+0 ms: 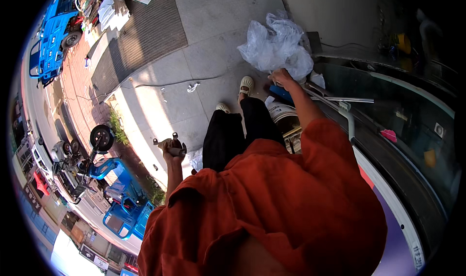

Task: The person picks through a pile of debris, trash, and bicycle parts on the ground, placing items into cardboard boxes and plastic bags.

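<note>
My left hand (171, 150) is closed around a small metal-looking piece (177, 151) with short prongs sticking out on either side; its exact kind is unclear. Ahead and to the right, my right hand (282, 77) reaches down with curled fingers at the lower edge of a crumpled clear plastic bag (276, 45). Whether those fingers grip the bag or something under it is hidden. Just below that hand lies a blue object (281, 94). A white bucket (283, 112) with things in it stands beside my right leg, beneath my forearm.
Metal bars (347, 100) and a glass panel (388, 106) stand along the right. A cable (179, 83) crosses the pavement ahead of my shoes (246, 84). A ribbed mat (145, 33) lies at the far left. Blue three-wheeled vehicles (128, 213) are parked on the left.
</note>
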Motion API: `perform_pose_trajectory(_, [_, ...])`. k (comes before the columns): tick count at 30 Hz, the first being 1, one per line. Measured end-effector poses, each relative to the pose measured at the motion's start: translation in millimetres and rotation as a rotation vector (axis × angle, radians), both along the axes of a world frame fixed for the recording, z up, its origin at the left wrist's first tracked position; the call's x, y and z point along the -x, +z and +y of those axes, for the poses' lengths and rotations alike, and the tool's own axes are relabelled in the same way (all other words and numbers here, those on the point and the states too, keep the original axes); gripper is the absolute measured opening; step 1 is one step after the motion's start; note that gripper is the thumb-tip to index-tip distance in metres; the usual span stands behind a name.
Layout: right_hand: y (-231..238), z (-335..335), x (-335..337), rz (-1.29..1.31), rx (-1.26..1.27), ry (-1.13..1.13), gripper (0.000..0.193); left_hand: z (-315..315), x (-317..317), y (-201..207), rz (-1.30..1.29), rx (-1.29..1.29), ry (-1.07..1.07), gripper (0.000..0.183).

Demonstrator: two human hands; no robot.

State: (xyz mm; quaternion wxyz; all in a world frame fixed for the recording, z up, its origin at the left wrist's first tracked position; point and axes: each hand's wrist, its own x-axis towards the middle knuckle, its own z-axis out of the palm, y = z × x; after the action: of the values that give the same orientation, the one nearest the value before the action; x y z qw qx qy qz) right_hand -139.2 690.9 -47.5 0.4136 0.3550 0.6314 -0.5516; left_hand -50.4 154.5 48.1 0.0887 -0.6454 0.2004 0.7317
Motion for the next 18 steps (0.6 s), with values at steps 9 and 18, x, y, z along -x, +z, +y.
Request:
perform_pose_trajectory(9, [-58.3,71.8,-30.9,-0.171,-0.236,-0.447,0.030,17.4,57.7,1.0,-0.272,0.009,-0.141,0.032])
perform_pose_trajectory(18, [-158.0,116.5,1.4,-0.129,-0.404,-0.573,0.104,81.0,179.2,-47.8,-0.039,-0.050,-0.560,0.021])
